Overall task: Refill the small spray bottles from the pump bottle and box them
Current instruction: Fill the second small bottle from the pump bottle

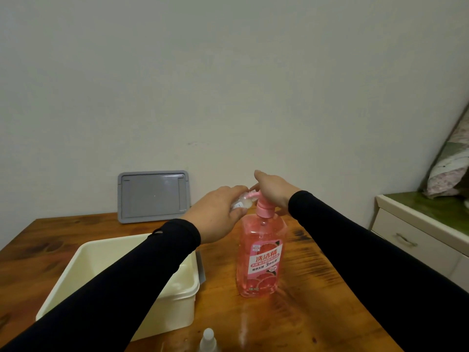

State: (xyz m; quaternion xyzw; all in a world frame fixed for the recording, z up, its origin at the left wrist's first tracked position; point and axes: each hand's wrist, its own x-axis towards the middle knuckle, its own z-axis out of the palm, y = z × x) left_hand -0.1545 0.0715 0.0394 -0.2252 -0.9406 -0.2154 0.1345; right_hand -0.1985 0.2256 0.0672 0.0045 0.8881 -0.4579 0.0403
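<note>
1. Your left hand (218, 214) grips a small clear spray bottle (242, 200), fingers and thumb curled round its body. You hold it tilted, its open end up against the spout of the pump bottle (260, 252), probably so the liquid falls straight into the neck rather than onto the wood.

2. Your right hand (272, 190) rests on the pink pump head (264, 207), palm down and fingers fairly straight. That looks like a pressing hold rather than a grasp. Whether the plunger is down at this instant, you cannot tell.

3. The pump bottle stands upright on the tabletop (304, 288), right of centre, still mostly full of pink liquid. Keeping it planted there lets you push down without steadying the base.

4. The cream box (177, 301) sits open on the tabletop just left of the pump bottle, under your left forearm. It is close enough that a filled bottle needs only a short move to reach it. Your sleeve hides much of its inside, so you cannot say what is already in it.

5. The grey lid (153, 196) leans against the wall at the back of the tabletop, out of your working area.

6. A second small bottle (208, 341), capped in white, stands at the near edge. Whether it is filled is not clear.

7. Judging by this, you are mid-refill, with boxing still ahead.
</note>
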